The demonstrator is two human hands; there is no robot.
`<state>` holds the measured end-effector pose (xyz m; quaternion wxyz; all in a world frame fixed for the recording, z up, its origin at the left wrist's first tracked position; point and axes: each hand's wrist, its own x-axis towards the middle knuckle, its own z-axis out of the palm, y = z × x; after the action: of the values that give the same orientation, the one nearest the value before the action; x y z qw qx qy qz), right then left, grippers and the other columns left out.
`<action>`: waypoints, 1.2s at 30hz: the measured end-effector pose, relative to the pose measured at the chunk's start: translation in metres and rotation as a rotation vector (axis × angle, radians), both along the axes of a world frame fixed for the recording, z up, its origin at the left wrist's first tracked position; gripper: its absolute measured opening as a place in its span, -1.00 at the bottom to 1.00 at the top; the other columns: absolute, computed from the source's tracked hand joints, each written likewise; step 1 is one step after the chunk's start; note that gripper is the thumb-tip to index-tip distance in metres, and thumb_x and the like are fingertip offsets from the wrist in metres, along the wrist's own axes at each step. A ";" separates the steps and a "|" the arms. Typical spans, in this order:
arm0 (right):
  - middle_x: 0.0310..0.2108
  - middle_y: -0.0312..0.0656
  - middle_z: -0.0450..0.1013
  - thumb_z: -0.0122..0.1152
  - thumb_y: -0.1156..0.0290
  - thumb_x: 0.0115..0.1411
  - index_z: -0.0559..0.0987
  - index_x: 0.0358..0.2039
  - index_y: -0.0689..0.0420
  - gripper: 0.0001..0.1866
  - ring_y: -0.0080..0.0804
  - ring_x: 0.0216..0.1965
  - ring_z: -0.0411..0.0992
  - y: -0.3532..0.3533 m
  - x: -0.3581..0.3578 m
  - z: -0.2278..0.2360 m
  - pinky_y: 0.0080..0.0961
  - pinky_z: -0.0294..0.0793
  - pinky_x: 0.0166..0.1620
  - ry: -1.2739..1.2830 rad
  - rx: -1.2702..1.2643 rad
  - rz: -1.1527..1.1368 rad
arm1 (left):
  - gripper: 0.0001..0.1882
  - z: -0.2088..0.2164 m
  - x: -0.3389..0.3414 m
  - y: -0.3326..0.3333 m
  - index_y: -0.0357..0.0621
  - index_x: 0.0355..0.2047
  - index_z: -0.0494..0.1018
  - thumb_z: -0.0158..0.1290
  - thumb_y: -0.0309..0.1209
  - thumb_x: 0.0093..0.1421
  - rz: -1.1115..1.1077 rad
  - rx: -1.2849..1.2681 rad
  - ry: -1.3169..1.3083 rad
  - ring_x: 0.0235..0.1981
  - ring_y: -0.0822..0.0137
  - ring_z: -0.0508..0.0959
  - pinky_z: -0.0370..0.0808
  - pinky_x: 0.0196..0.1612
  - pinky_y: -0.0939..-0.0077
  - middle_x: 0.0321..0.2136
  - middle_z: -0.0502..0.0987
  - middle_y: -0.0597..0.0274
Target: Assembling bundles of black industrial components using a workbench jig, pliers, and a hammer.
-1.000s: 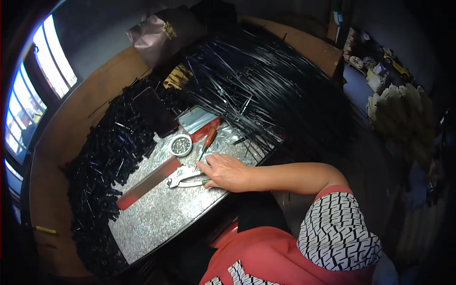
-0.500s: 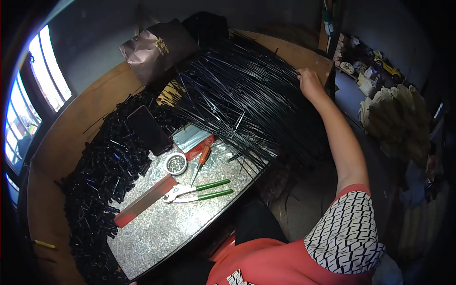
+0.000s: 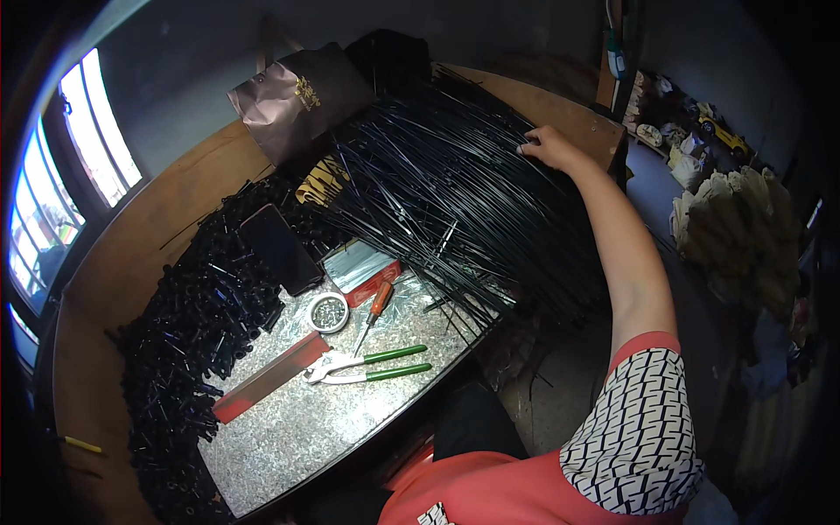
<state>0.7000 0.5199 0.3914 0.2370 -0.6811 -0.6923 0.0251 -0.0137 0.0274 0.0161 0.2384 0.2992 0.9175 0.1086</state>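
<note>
My right hand [image 3: 551,149] reaches out to the far right edge of a big pile of long thin black rods [image 3: 490,184]. Its thumb and forefinger stand apart right at the rods, with no rod plainly held between them. My left hand is out of view. Nearer to me on the speckled tabletop [image 3: 324,437] lie green-handled pincers [image 3: 385,363], a screwdriver [image 3: 376,306] with an orange handle, and a round white dish [image 3: 328,312] of small metal bits. Beside these is a red angled strip [image 3: 271,376].
Short black tubular pieces [image 3: 192,324] are heaped at the left, with a dark phone [image 3: 280,249] on them. A red box [image 3: 363,271] touches the rods. Behind stands a brown paper bag [image 3: 302,96]. A wooden rim [image 3: 114,254] borders the table; bundled pale material [image 3: 744,227] is at right.
My right hand has shifted slightly left over the rods, and its thumb and forefinger have spread apart. The view has tilted a little; the tools lie where they were.
</note>
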 end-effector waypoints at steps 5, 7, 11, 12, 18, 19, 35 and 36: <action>-0.18 0.09 0.51 0.30 0.25 0.10 0.52 -0.06 0.32 -0.53 -0.15 -0.14 0.48 0.020 -0.031 0.006 -0.37 0.44 -0.06 -0.069 -0.080 0.001 | -0.37 0.002 0.013 -0.015 -0.59 -0.10 0.39 -0.01 -0.06 0.23 -0.013 -0.015 -0.010 0.01 -0.24 0.41 0.34 0.06 0.17 -0.10 0.43 -0.46; -0.20 0.10 0.51 0.29 0.26 0.11 0.54 -0.11 0.31 -0.57 -0.13 -0.15 0.49 0.019 -0.032 0.007 -0.36 0.44 -0.07 -0.072 -0.139 -0.028 | -0.37 0.000 0.018 -0.011 -0.59 -0.10 0.39 -0.01 -0.07 0.23 -0.031 -0.030 -0.027 0.01 -0.24 0.41 0.34 0.06 0.17 -0.10 0.43 -0.45; -0.25 0.15 0.49 0.15 0.35 0.19 0.54 -0.24 0.33 -0.73 0.01 -0.16 0.47 0.022 -0.038 -0.002 -0.24 0.44 -0.08 -0.240 -0.022 -0.037 | -0.36 -0.017 0.012 -0.019 -0.59 -0.06 0.36 -0.01 -0.08 0.23 -0.113 -0.052 0.003 0.03 -0.23 0.40 0.33 0.09 0.17 -0.06 0.41 -0.45; -0.25 0.18 0.48 0.10 0.39 0.21 0.53 -0.26 0.35 -0.76 0.07 -0.15 0.46 0.021 -0.038 -0.004 -0.20 0.43 -0.08 -0.295 0.051 -0.069 | -0.36 -0.012 0.017 -0.015 -0.59 -0.03 0.34 -0.01 -0.09 0.23 -0.173 -0.072 0.024 0.05 -0.22 0.39 0.31 0.10 0.17 -0.04 0.39 -0.45; -0.22 0.21 0.47 0.00 0.45 0.24 0.52 -0.32 0.37 -0.78 0.14 -0.12 0.43 0.026 -0.043 0.004 -0.14 0.40 -0.07 -0.241 0.156 -0.085 | -0.35 0.000 0.030 -0.018 -0.53 0.09 0.26 -0.03 -0.11 0.25 -0.167 0.004 -0.049 0.13 -0.20 0.31 0.24 0.20 0.21 0.06 0.32 -0.41; -0.22 0.21 0.47 0.00 0.45 0.24 0.52 -0.32 0.37 -0.78 0.14 -0.12 0.43 0.026 -0.045 0.006 -0.14 0.40 -0.07 -0.241 0.156 -0.082 | -0.35 -0.001 0.032 -0.020 -0.53 0.09 0.26 -0.03 -0.11 0.25 -0.163 0.005 -0.049 0.13 -0.20 0.31 0.24 0.20 0.21 0.06 0.32 -0.41; -0.17 0.11 0.49 0.38 0.11 -0.01 0.51 -0.09 0.33 -0.40 -0.07 -0.11 0.47 0.012 -0.044 0.018 -0.30 0.44 -0.03 -0.037 -0.139 -0.066 | -0.45 -0.011 0.041 -0.020 -0.40 0.11 0.29 0.03 -0.25 0.22 -0.174 -0.008 -0.033 0.10 -0.15 0.36 0.28 0.17 0.21 0.04 0.37 -0.30; -0.20 0.10 0.49 0.41 0.16 -0.04 0.51 -0.12 0.35 -0.42 -0.12 -0.16 0.49 0.012 -0.044 0.019 -0.34 0.47 -0.07 -0.104 -0.068 0.002 | -0.46 -0.010 0.042 -0.022 -0.40 0.10 0.29 0.04 -0.26 0.22 -0.163 -0.009 -0.031 0.09 -0.15 0.37 0.28 0.16 0.21 0.04 0.38 -0.29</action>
<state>0.6564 0.5317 0.4101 0.1772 -0.6884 -0.7032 0.0136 0.0283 0.0059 0.0061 0.2620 0.3702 0.8867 0.0895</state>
